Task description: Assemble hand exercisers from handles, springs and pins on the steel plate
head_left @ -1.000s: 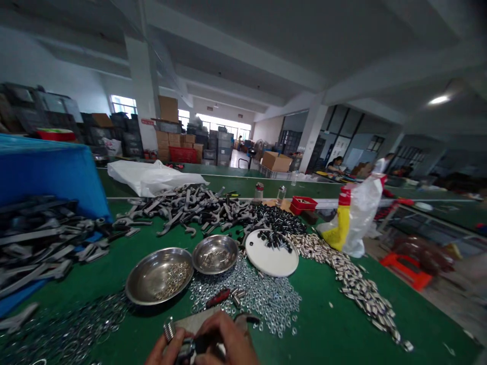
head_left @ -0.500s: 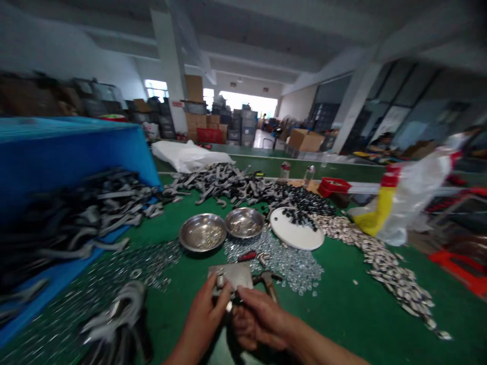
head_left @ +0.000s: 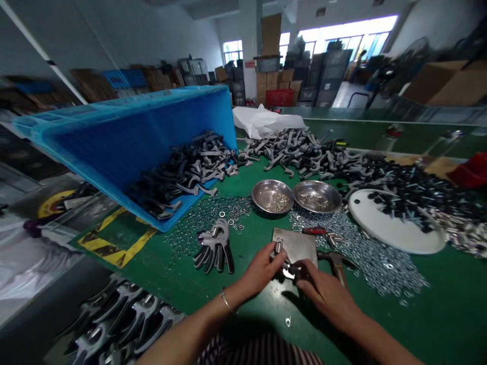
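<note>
My left hand (head_left: 263, 268) is closed on a hand tool part with a coil spring (head_left: 279, 246) standing up at its top. Close beside it, my right hand (head_left: 329, 291) has thumb and fingers pinched at the dark lower end of the same part (head_left: 294, 271); my fingers cover much of it. Both hands are over the near edge of a square metal plate (head_left: 300, 243). Just right of the plate lies a claw hammer (head_left: 337, 263). A red-handled tool (head_left: 314, 231) is behind it. One small metal ring (head_left: 288, 322) rests in front of my hands.
A blue crate (head_left: 137, 121) on its side spills grey-black handles at left. Several sprung handle tools (head_left: 215, 246) lie nearer. Two metal bowls (head_left: 272, 196) (head_left: 317, 196) hold small parts. Washers (head_left: 365, 253) spread around a white plate (head_left: 395, 238). More tools (head_left: 125, 324) are stacked bottom left.
The view has swung left, so the bench things appear further right and more of the crate shows. My right fingers have straightened from a tighter curl; both hands stay at the part.
</note>
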Available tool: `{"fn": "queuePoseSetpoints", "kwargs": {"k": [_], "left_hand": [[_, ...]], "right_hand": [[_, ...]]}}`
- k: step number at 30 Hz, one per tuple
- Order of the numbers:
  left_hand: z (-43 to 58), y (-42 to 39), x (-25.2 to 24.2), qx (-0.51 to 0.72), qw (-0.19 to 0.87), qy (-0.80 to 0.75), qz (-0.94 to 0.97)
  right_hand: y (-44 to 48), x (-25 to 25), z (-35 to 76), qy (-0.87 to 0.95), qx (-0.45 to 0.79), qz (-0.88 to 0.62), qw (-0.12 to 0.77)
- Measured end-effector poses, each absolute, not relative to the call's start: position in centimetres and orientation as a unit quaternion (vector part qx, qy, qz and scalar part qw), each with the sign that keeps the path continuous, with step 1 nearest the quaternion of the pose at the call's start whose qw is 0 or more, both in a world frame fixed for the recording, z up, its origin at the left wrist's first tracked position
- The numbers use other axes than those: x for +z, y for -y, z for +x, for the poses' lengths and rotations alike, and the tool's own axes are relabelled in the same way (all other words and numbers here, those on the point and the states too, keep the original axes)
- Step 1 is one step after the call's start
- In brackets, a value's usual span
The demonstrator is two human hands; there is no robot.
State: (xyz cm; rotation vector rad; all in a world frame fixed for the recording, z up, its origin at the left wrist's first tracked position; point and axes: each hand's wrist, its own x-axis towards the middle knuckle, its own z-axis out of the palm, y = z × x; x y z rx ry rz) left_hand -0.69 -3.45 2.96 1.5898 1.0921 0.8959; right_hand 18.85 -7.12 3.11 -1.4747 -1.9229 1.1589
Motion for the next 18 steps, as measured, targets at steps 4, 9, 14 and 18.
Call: {"fn": "queuePoseSetpoints", "kwargs": {"k": [4, 9, 14, 18], "left_hand": [[-0.9, 4.2, 3.0, 0.378, 0.466, -0.460, 0.654], [-1.4, 5.0, 4.0, 0.315, 0.398, -0.422, 0.751], [-1.3, 5.1, 3.5, 0.347, 0.434, -0.462, 0.691], [-1.1, 5.2, 3.7, 0.314, 0.396, -0.403, 0.763]], "right_hand": [[7.5, 3.2, 18.0, 0.715, 0.356, -0.533, 0.279], [8.2, 3.2, 16.8, 0.505, 0.741, -0.414, 0.156], [8.1, 3.7, 17.1, 0.597, 0.543, -0.514, 0.293], [9.2, 2.8, 17.8, 0.487, 0.714, -0.472, 0.174]]}}
